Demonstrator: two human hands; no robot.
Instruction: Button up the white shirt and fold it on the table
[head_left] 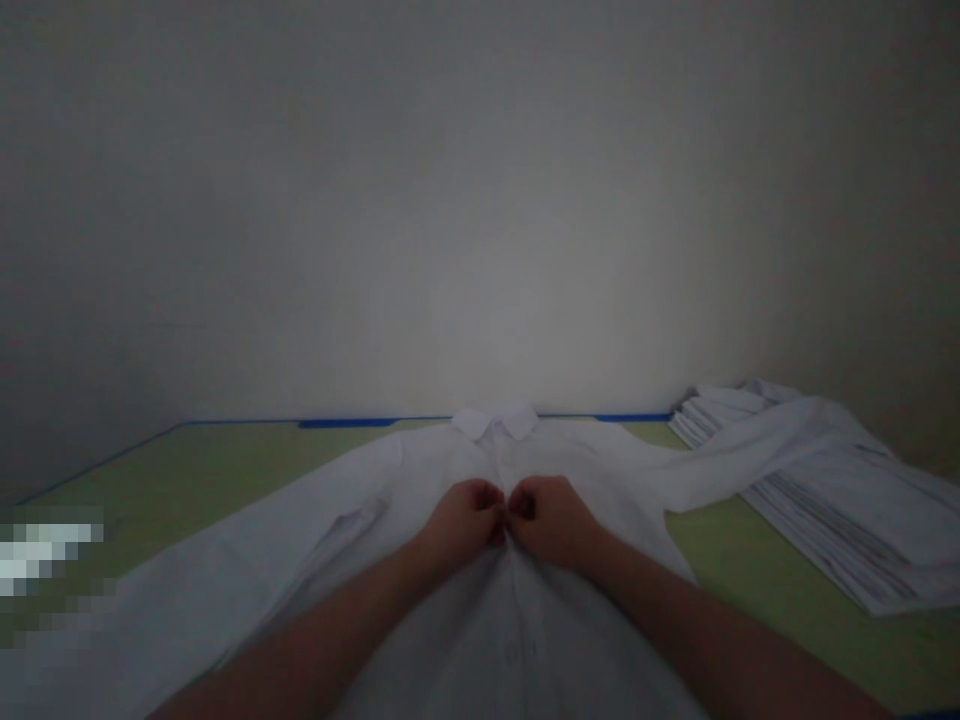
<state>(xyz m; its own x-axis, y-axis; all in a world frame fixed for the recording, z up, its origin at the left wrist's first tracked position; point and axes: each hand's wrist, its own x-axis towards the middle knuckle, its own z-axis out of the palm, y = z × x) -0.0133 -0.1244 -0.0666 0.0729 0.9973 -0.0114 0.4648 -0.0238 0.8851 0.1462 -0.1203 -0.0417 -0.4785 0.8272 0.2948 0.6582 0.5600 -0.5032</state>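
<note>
A white collared shirt (390, 500) lies spread flat on a green table (202, 470), its collar at the far side and its sleeves out to left and right. My left hand (465, 520) and my right hand (547, 520) meet at the shirt's front middle, just below the collar. Both hands have their fingers curled in a pinch on the shirt's front opening. What sits between the fingertips is too small to make out.
A stack of folded white garments (817, 500) lies at the right of the table, with the shirt's right sleeve draped over it. A blue strip (345, 422) edges the table's far side against a plain wall. A blurred patch sits at the far left.
</note>
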